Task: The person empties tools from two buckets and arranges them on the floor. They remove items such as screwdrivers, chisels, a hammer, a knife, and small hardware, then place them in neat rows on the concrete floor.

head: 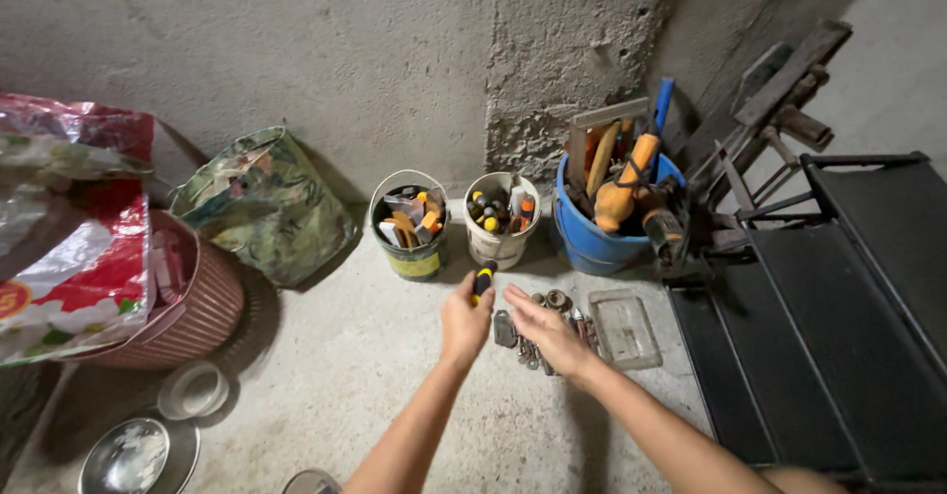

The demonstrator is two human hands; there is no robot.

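My left hand is shut on a screwdriver with a black and yellow handle, its top pointing toward two small pails. My right hand hovers open, fingers spread, just above a heap of small metal parts on the concrete floor. The green pail and the white pail stand against the wall and hold several screwdrivers and small tools. A clear plastic tray lies to the right of the parts.
A blue bucket full of larger tools stands right of the pails. Black metal shelving fills the right side. At left are a camouflage bag, a pink basket, a roll of tape and a steel bowl.
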